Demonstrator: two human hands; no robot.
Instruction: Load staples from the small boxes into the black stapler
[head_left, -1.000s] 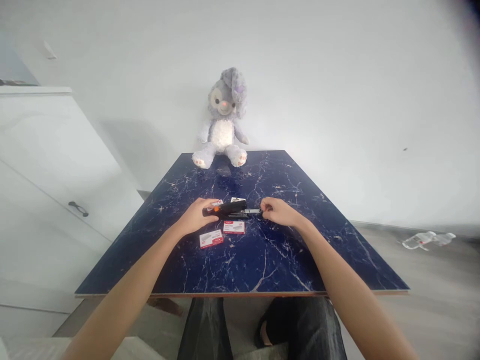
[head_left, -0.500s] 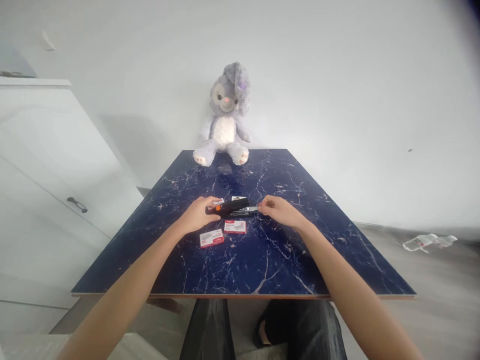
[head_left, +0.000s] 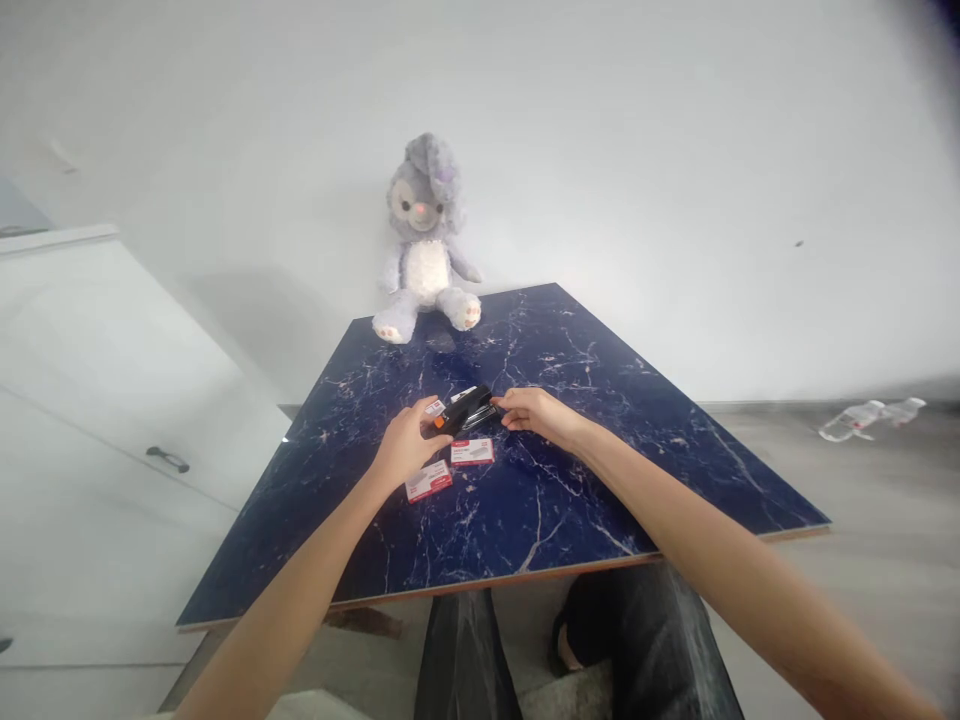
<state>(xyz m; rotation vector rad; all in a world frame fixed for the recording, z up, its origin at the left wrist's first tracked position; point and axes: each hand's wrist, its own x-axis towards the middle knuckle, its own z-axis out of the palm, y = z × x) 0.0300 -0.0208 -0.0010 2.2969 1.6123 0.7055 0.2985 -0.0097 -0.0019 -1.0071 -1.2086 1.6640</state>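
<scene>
A black stapler (head_left: 469, 407) with an orange part at its back end is held above the table between my two hands. My left hand (head_left: 407, 437) is closed around the back end, thumb on the near side. At the stapler's front end, the fingertips of my right hand (head_left: 531, 410) are pinched against the silver metal part; exactly what they grip is too small to see. Just in front of the stapler lies a red and white staple box (head_left: 472, 452). A second such box (head_left: 429, 482) lies nearer, by my left wrist. Another box (head_left: 435, 407) shows partly behind my left fingers.
All this is on a dark blue marbled table (head_left: 570, 480). A grey plush rabbit (head_left: 427, 250) sits at its far edge against the wall. On the left stands a white cabinet (head_left: 97, 380); clear plastic bottles (head_left: 855, 420) lie on the floor at right.
My right hand has moved left toward the stapler, and the silver part sticks out less. The stapler is now angled, its front end farther away. The whole view has tilted.
</scene>
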